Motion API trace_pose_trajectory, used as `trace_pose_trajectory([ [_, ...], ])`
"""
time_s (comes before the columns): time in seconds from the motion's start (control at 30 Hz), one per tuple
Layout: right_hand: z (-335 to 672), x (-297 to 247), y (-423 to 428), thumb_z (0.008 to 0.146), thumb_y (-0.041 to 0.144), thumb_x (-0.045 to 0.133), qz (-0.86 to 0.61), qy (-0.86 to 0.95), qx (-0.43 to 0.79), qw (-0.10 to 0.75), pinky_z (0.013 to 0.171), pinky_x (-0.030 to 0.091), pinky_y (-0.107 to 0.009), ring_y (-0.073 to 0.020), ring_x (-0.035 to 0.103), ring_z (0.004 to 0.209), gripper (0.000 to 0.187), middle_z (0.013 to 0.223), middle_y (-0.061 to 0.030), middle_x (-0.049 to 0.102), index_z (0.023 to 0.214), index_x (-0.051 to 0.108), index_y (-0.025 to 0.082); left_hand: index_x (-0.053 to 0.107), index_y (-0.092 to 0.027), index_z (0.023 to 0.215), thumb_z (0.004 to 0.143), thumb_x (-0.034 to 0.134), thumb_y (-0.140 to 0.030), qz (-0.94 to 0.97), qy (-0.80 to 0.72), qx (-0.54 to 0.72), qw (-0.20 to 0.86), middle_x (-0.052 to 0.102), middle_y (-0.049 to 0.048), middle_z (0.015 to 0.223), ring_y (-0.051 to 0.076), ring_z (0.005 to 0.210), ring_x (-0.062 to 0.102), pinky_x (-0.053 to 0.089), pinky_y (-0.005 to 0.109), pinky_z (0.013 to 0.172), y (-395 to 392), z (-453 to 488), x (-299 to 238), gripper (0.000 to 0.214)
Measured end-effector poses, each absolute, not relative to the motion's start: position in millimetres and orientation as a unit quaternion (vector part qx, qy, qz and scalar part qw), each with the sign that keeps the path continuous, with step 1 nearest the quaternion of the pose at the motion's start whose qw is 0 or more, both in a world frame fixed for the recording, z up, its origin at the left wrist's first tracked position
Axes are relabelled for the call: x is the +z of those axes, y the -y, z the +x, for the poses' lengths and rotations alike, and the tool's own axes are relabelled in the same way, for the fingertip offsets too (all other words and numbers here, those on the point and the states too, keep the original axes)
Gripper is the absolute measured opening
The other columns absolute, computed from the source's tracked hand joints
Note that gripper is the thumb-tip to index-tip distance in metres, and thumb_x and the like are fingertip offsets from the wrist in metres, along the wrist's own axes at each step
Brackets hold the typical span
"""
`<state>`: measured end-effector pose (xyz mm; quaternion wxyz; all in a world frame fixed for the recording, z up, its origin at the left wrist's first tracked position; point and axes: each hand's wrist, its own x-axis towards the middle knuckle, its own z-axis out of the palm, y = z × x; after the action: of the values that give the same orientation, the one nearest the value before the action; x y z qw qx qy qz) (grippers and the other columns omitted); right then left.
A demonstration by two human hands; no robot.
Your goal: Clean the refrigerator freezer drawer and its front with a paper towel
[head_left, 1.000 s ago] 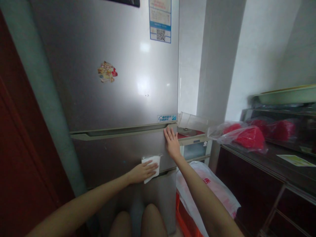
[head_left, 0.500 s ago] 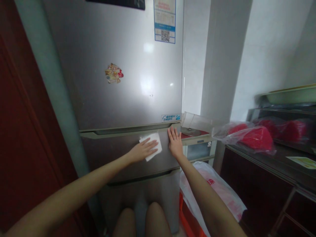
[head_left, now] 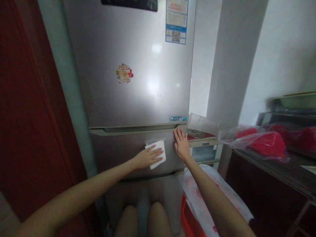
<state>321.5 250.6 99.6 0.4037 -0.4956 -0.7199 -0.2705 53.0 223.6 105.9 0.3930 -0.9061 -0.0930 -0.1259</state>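
Note:
My left hand (head_left: 147, 157) presses a folded white paper towel (head_left: 160, 154) flat against the middle door (head_left: 116, 149) of a silver refrigerator. Its fingers lie stretched across the towel, which sticks out above and below them. To the right, my right hand (head_left: 182, 144) rests with fingers spread on the right edge of the same door, just under the handle recess (head_left: 138, 128); nothing is in it. The upper door (head_left: 103, 102) and the lower door (head_left: 145, 187) both look closed. A colourful magnet (head_left: 124, 73) and a label with a code (head_left: 176, 23) are on the upper door.
A dark red door (head_left: 22, 108) stands on the left. Right of the refrigerator are a small appliance (head_left: 203, 153), a white plastic bag (head_left: 222, 184) over an orange container (head_left: 189, 220), and a dark counter (head_left: 266, 177) with red items in clear plastic (head_left: 266, 143). My knees (head_left: 158, 217) are close to the lower door.
The view has swung left, so everything sits further right. On the middle door my left hand and the paper towel have slid slightly down. My right hand keeps its place on the edge.

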Motion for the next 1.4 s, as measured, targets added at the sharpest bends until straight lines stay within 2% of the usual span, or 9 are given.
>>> trace_pose_trajectory([
  [0.13,323.0,100.4,-250.9,0.097,0.029,0.04,-0.497,0.727,-0.262,0.395,0.116,0.018,-0.058,-0.0278,0.009,0.149,0.066,0.161,-0.0096,0.02,0.154,0.008,0.022,0.047,-0.024,0.139,0.098,0.042,-0.014,-0.865,0.136,-0.174,0.45,0.042,0.0088,0.15,0.024,0.142,0.033,0.023,0.049,0.117,-224.2,54.0,172.5,0.043],
  [0.23,324.3,100.4,-252.2,0.094,0.044,0.048,-0.501,0.731,-0.269,0.377,0.117,0.016,-0.058,-0.0293,0.007,0.149,0.076,0.161,-0.0121,0.016,0.154,0.008,0.019,0.046,-0.025,0.14,0.098,0.044,-0.016,-0.851,0.163,-0.191,0.46,0.04,0.0091,0.152,0.025,0.142,0.032,0.023,0.049,0.117,-228.5,49.7,178.1,0.043],
  [0.6,321.2,101.8,-248.8,0.084,0.058,0.057,-0.526,0.73,-0.285,0.331,0.117,0.012,-0.059,-0.0331,0.0,0.149,0.099,0.162,-0.0147,0.008,0.154,0.003,0.012,0.052,-0.025,0.133,0.098,0.045,-0.018,-0.91,0.108,-0.129,0.378,0.048,0.0071,0.146,0.022,0.138,0.04,0.029,0.046,0.115,-230.8,33.6,23.5,0.037],
  [0.73,320.8,101.9,-248.6,0.08,0.06,0.061,-0.528,0.732,-0.284,0.324,0.117,0.012,-0.059,-0.0336,-0.001,0.149,0.107,0.162,-0.0153,0.007,0.154,-0.001,0.013,0.056,-0.024,0.128,0.098,0.045,-0.02,-0.921,0.053,-0.116,0.369,0.051,0.0069,0.143,0.02,0.135,0.044,0.033,0.043,0.114,-222.7,39.3,6.7,0.032],
  [0.83,321.0,102.6,-247.8,0.082,0.058,0.059,-0.528,0.733,-0.283,0.322,0.116,0.012,-0.059,-0.0338,-0.001,0.149,0.104,0.162,-0.0158,0.008,0.154,0.0,0.013,0.055,-0.024,0.131,0.098,0.043,-0.018,-0.913,0.053,-0.124,0.384,0.049,0.0075,0.146,0.021,0.136,0.043,0.031,0.044,0.115,-217.8,50.4,40.8,0.035],
  [1.03,321.2,103.2,-247.6,0.084,0.055,0.059,-0.527,0.733,-0.284,0.322,0.117,0.01,-0.058,-0.0335,-0.002,0.149,0.098,0.162,-0.0162,0.008,0.154,0.005,0.012,0.046,-0.024,0.14,0.097,0.044,-0.014,-0.865,0.11,-0.181,0.456,0.043,0.0101,0.149,0.024,0.14,0.036,0.028,0.047,0.115,-218.9,58.2,157.4,0.044],
  [1.13,320.8,102.4,-248.7,0.083,0.057,0.059,-0.527,0.732,-0.285,0.324,0.117,0.01,-0.058,-0.0338,-0.002,0.149,0.1,0.162,-0.0159,0.008,0.154,0.005,0.011,0.045,-0.025,0.141,0.097,0.046,-0.015,-0.847,0.15,-0.2,0.47,0.041,0.0096,0.151,0.024,0.142,0.032,0.024,0.048,0.117,-220.1,52.0,182.7,0.046],
  [1.23,320.1,102.4,-248.5,0.083,0.058,0.059,-0.529,0.732,-0.284,0.323,0.117,0.009,-0.058,-0.0342,0.0,0.149,0.101,0.162,-0.0166,0.009,0.154,0.006,0.011,0.046,-0.026,0.14,0.096,0.047,-0.016,-0.852,0.163,-0.193,0.458,0.042,0.0095,0.15,0.025,0.142,0.032,0.024,0.048,0.117,-218.7,44.4,163.9,0.045],
  [1.4,319.6,103.3,-246.8,0.083,0.059,0.058,-0.53,0.73,-0.285,0.323,0.117,0.011,-0.059,-0.0338,0.0,0.149,0.1,0.162,-0.0157,0.008,0.154,0.005,0.012,0.053,-0.027,0.133,0.097,0.046,-0.018,-0.897,0.117,-0.137,0.403,0.047,0.0064,0.147,0.021,0.138,0.04,0.027,0.045,0.116,-211.1,29.2,57.1,0.038],
])
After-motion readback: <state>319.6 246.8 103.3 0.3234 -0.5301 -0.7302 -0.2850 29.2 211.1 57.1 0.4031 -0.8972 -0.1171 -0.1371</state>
